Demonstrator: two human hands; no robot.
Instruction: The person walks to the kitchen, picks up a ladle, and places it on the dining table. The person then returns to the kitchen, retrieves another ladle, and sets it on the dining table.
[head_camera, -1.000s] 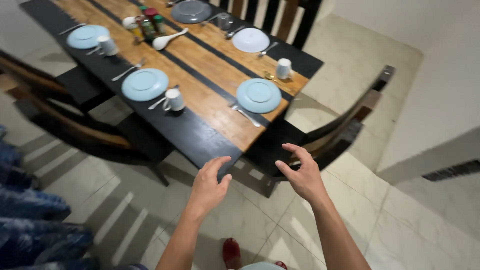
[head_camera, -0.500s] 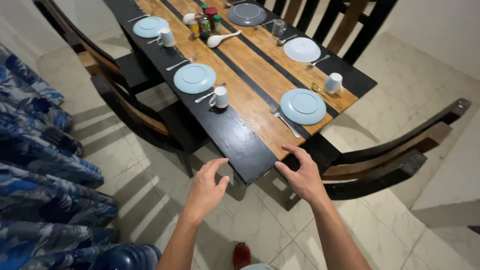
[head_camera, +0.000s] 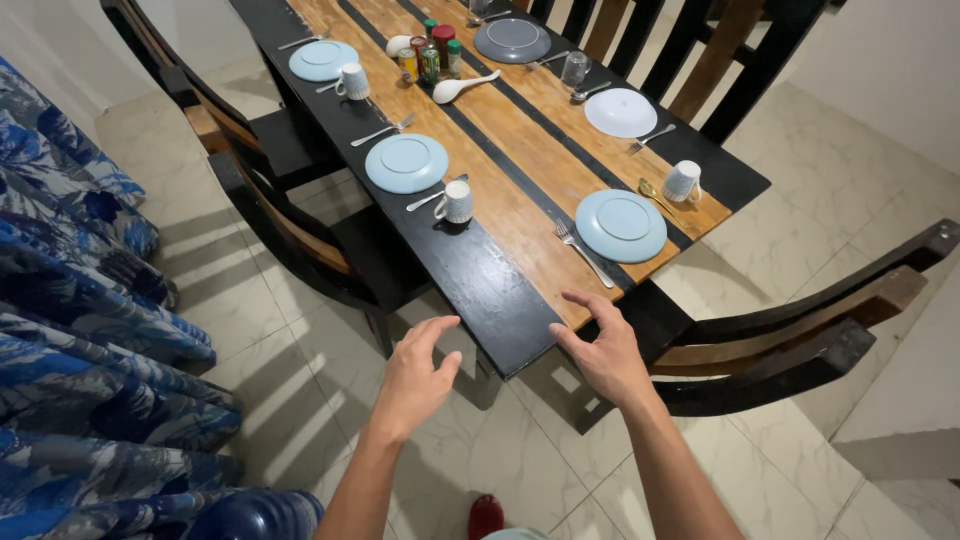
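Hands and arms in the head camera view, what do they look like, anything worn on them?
Both the left hand and the right hand are bare, with no gloves, rings or watch showing. The forearms are bare too, with no sleeves in view down to the bottom edge of the picture. The fingers carry no markings that can be made out.

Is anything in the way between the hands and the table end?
Nothing visible. The left hand and right hand are both open and empty, just short of the near end of the table, with only bare floor under them. The fork and plate lie farther in.
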